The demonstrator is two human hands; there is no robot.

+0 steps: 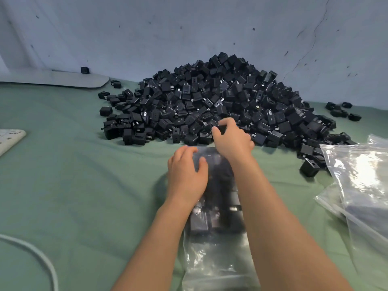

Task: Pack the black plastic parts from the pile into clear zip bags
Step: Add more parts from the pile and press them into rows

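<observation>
Seen from the head camera, the right hand pinched one black part at the pile's near edge, just beyond the left hand. That hand's curled fingers gripped the mouth of the zip bag, which lay between both forearms. The parts looked light, hard and boxy, best pinched across flat sides. The bag seemed limp and slick, best held at its rim.

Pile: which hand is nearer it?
Right. The right hand pinches a part at the edge of the pile; the left hand holds the bag, short of it.
</observation>
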